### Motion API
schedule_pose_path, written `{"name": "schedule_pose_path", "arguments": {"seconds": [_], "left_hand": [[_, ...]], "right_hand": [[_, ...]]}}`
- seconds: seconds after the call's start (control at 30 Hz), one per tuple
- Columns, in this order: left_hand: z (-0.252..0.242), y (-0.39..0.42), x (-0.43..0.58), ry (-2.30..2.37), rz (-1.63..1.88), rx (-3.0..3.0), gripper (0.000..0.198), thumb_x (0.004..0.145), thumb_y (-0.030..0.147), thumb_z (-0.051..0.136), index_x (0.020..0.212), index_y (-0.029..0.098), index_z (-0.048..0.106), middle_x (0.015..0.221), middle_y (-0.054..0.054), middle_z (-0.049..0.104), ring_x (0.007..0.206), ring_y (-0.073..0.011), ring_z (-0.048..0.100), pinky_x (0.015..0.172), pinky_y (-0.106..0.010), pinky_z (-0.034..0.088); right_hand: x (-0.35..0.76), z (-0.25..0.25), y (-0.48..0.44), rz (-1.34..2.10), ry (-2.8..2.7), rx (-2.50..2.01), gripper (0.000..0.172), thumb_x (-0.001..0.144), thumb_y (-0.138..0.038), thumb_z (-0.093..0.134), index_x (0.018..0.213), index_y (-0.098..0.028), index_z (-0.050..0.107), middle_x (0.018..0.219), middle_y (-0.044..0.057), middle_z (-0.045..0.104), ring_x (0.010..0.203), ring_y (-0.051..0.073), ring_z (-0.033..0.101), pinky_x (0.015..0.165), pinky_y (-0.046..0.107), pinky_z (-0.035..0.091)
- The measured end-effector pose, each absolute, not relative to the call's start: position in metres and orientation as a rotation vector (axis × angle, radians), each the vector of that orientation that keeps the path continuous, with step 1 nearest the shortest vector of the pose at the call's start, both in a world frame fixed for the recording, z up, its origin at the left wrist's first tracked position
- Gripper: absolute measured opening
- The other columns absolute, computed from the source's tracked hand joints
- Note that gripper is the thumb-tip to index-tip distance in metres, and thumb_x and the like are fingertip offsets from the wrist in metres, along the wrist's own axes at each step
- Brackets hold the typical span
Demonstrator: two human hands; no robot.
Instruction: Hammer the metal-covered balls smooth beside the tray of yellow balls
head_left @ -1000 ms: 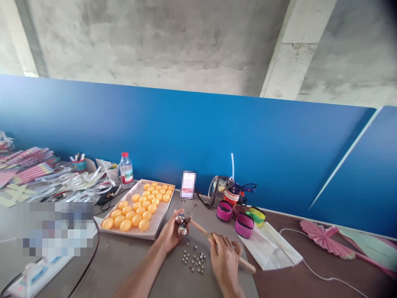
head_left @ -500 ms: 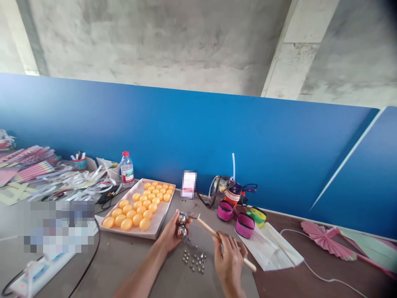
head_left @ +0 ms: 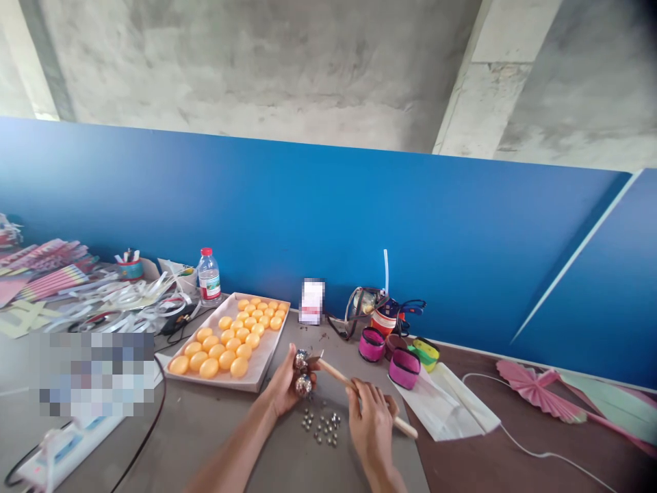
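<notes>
My left hand [head_left: 285, 387] is closed around two shiny, bead-covered silver balls [head_left: 303, 385], one above the other. In my right hand [head_left: 370, 421] is a wooden stick [head_left: 336, 372], gripped with its fingers wrapped round it. The stick slants up to the left, and its far end reaches the upper ball beside my left fingertips. Whether the tip touches the ball cannot be made out. Small metal beads [head_left: 326, 430] lie scattered on the grey table [head_left: 302, 469] between my hands.
Left of my hands sits a tray [head_left: 260, 373] of orange balls, with a bottle [head_left: 209, 277] behind it. A power strip [head_left: 76, 445] and cables lie at the left. Magenta bands [head_left: 404, 368], white paper [head_left: 452, 411] and a pink folded fan [head_left: 538, 394] are at the right.
My right hand and the stick have shifted slightly left, the stick's tip now nearer the upper ball. The lower ball has turned or moved a little in my left hand.
</notes>
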State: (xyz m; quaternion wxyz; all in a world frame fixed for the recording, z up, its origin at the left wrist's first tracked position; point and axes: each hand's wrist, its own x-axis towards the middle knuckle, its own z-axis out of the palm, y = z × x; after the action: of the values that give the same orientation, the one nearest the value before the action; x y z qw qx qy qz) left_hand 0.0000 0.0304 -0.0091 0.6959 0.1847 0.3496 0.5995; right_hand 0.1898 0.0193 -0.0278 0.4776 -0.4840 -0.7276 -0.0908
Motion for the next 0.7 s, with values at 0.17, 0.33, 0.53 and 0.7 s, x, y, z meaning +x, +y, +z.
{"name": "schedule_pose_path", "arguments": {"seconds": [0.17,0.33,0.53,0.7], "left_hand": [[-0.007,0.03,-0.001,0.804,1.368,0.409,0.049,0.08,0.057,0.043,0.074,0.01,0.058,0.061,-0.008,0.063,0.049,-0.0142,0.057,0.049,-0.026,0.048],[-0.01,0.03,-0.001,0.756,1.348,0.439,0.039,0.08,0.053,0.049,0.081,0.015,0.054,0.064,-0.006,0.063,0.052,-0.0146,0.058,0.049,-0.026,0.047],[-0.008,0.029,-0.001,0.739,1.346,0.476,0.027,0.08,0.043,0.052,0.086,0.017,0.053,0.064,-0.003,0.06,0.053,-0.0142,0.057,0.052,-0.027,0.047],[-0.009,0.029,-0.001,0.784,1.372,0.534,0.024,0.078,0.04,0.054,0.086,0.017,0.052,0.061,-0.001,0.057,0.05,-0.0126,0.055,0.051,-0.026,0.047]], "right_hand": [[0.192,-0.027,0.018,-0.235,-1.743,-1.181,0.031,0.092,-0.039,0.037,0.092,-0.021,0.062,0.084,0.007,0.067,0.076,0.018,0.058,0.077,0.033,0.03],[0.19,-0.032,0.021,-0.209,-1.788,-1.231,0.036,0.093,-0.04,0.03,0.089,-0.021,0.061,0.082,0.006,0.067,0.074,0.019,0.058,0.074,0.033,0.03],[0.191,-0.037,0.023,-0.178,-1.834,-1.237,0.033,0.093,-0.038,0.031,0.089,-0.021,0.058,0.083,0.006,0.065,0.073,0.019,0.057,0.073,0.033,0.031],[0.191,-0.038,0.022,-0.157,-1.853,-1.225,0.031,0.093,-0.038,0.031,0.092,-0.021,0.057,0.085,0.006,0.065,0.076,0.02,0.057,0.072,0.033,0.032]]}}
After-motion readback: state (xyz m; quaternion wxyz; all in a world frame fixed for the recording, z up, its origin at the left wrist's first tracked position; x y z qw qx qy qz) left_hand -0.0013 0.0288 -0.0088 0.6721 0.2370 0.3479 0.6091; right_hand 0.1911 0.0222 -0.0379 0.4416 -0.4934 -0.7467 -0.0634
